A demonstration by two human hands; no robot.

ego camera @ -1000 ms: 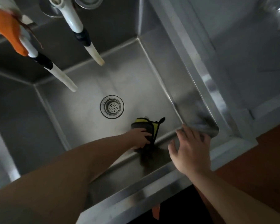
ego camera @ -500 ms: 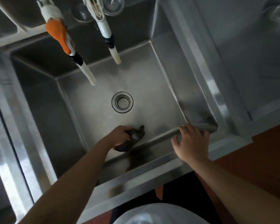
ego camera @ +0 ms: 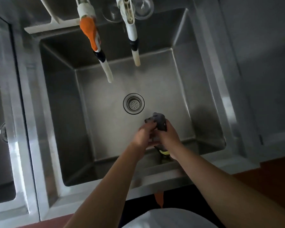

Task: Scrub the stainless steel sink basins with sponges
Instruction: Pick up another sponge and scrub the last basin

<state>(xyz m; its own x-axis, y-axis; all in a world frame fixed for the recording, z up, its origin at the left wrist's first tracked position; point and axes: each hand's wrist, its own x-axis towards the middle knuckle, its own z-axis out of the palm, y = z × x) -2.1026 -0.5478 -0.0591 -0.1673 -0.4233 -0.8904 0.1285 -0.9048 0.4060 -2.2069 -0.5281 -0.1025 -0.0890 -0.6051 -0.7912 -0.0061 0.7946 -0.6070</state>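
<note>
A deep stainless steel basin (ego camera: 184,74) fills the middle of the view, with a round drain strainer (ego camera: 133,104) in its floor. Just in front of the drain, both hands meet above the basin floor. My left hand (ego camera: 144,134) and my right hand (ego camera: 169,139) together grip a dark grey sponge (ego camera: 160,121) with a yellow part showing under the right wrist. The sponge sticks up between the fingers; much of it is hidden by the hands.
Two white faucet spouts hang over the back of the basin, one with an orange handle (ego camera: 89,32), the other plain (ego camera: 132,33). A second basin (ego camera: 0,112) lies at the left behind a steel divider. A steel counter (ego camera: 262,79) runs along the right.
My right hand left the basin's front rim and joined the left hand on the sponge. The sponge came up off the floor near the front wall. The view shifted left.
</note>
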